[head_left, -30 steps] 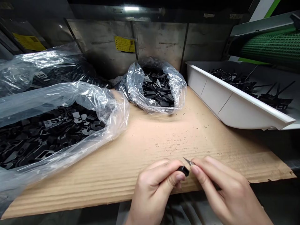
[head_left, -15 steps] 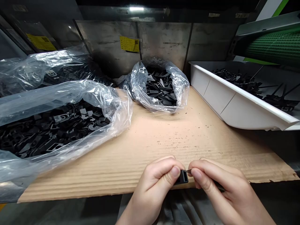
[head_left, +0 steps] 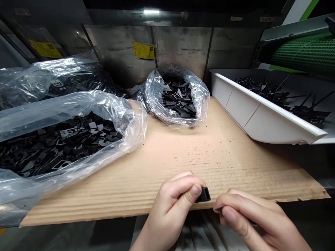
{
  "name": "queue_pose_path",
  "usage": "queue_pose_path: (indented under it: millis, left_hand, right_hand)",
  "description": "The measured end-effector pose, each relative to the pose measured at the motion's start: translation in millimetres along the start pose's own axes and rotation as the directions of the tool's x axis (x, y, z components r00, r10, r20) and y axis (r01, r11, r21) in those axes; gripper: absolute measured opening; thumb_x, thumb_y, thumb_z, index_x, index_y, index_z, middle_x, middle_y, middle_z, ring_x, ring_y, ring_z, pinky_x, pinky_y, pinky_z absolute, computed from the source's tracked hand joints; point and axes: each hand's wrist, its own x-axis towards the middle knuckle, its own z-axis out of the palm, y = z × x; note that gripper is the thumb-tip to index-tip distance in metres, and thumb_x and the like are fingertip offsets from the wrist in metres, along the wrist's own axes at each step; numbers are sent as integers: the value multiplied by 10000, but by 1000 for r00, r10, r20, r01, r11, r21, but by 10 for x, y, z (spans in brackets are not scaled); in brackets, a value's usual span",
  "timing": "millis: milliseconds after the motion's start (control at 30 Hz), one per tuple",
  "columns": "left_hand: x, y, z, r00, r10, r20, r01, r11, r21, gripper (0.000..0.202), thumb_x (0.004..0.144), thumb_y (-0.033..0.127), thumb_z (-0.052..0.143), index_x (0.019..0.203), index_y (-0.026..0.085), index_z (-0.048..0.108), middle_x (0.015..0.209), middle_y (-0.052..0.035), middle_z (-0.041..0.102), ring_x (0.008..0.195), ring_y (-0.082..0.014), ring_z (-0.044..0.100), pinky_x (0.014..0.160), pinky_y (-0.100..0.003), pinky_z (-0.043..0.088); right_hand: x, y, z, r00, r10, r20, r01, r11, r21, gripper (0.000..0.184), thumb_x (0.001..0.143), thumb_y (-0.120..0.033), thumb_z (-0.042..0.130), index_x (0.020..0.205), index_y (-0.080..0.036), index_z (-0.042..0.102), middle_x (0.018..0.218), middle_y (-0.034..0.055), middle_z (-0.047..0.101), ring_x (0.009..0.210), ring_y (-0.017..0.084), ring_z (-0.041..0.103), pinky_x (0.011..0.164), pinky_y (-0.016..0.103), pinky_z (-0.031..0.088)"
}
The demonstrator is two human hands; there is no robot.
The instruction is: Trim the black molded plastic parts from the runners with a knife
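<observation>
My left hand point(head_left: 174, 205) pinches a small black plastic part point(head_left: 203, 195) between thumb and fingers, just above the front edge of a corrugated cardboard sheet point(head_left: 209, 157). My right hand point(head_left: 248, 218) is a short way to its right, shut on a small pointed blade point(head_left: 218, 208). Most of the blade is hidden by my fingers, and only its dark tip shows. Blade and part are apart.
Clear plastic bags of black plastic parts lie on the cardboard at the left point(head_left: 78, 139) and back middle point(head_left: 183, 118), with another bag point(head_left: 62, 69) behind. A white tray point(head_left: 261, 118) of black parts stands right, below a green roller point(head_left: 300, 52). A steel wall point(head_left: 183, 45) stands behind.
My right hand has moved right and down, taking the blade tip away from the black part. My left hand still holds the part, which now sits slightly higher.
</observation>
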Motion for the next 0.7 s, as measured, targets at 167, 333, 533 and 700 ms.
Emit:
queue_pose_path:
  millis: [167,333,533,700]
  left_hand:
    - [-6,-29,11,1000,-2,1,2,1000,15,245,906,254,444,741,171,606,616,23,479,524,-92,433,530,-197,348]
    - [5,-36,46,990,106,-89,-98,991,85,156,868,159,508,810,192,649,742,1,578,700,-120,539,630,-181,393]
    - [-6,-30,40,984,149,-96,-137,983,121,184,860,111,512,870,229,653,788,25,615,746,-104,573,670,-149,413]
    - [5,-53,42,974,208,-85,-193,969,157,193,854,90,512,871,230,644,782,33,611,734,-91,574,663,-125,416]
  right_hand:
    - [-59,61,0,994,7,-105,-6,1000,15,235,853,-132,466,1001,-277,578,740,-34,654,608,93,628,541,145,486]
    - [-100,75,6,988,-68,-137,35,972,-234,150,859,-136,456,940,-222,548,691,0,634,595,117,626,554,189,486]
    - [-45,81,25,988,-132,-76,105,950,-294,165,837,-105,479,963,-189,544,596,-18,537,562,117,614,548,187,499]
    - [-33,90,9,990,-138,-41,119,946,-302,195,836,-88,479,995,-178,546,597,-13,514,552,112,590,525,198,486]
